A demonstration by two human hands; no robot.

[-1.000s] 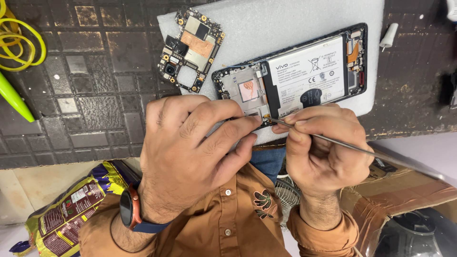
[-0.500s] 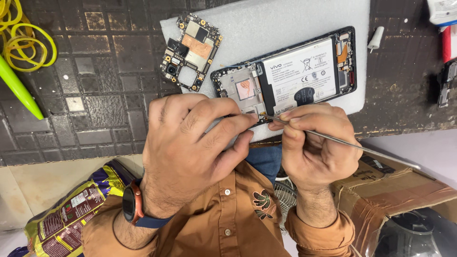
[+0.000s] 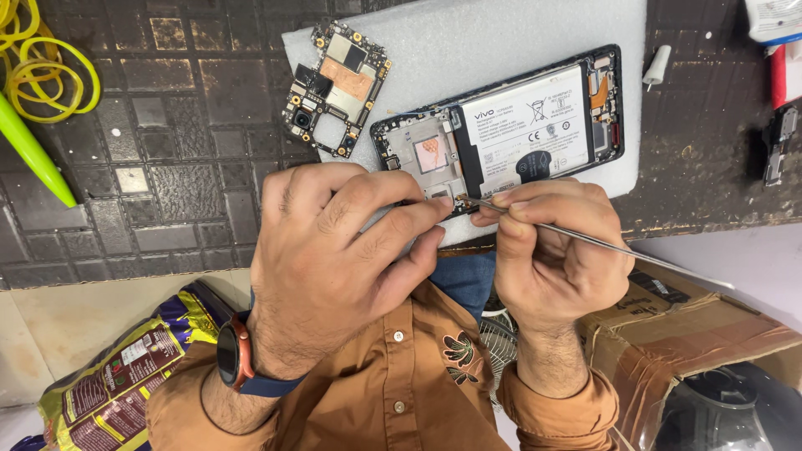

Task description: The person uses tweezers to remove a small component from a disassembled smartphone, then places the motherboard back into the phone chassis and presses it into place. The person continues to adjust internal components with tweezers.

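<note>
Right hand point(image 3: 555, 259) pinches metal probe point(image 3: 601, 244) beside white-labelled battery point(image 3: 528, 134).

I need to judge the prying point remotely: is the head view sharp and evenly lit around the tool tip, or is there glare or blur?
Head view: sharp and evenly lit over the opened phone; mild sheen on the metal tool, no blur; the left hand and right hand partly hide the near edge where the tip sits.

Beyond the hands to their upper left, a loose circuit board point(image 3: 336, 88) lies half on the white foam pad point(image 3: 501, 42). Far left on the dark counter point(image 3: 167, 192) sit yellow rubber bands point(image 3: 46, 79) and a green pen point(image 3: 29, 150). Below the hands: a snack packet point(image 3: 117, 384) and a cardboard box point(image 3: 693, 334).
</note>
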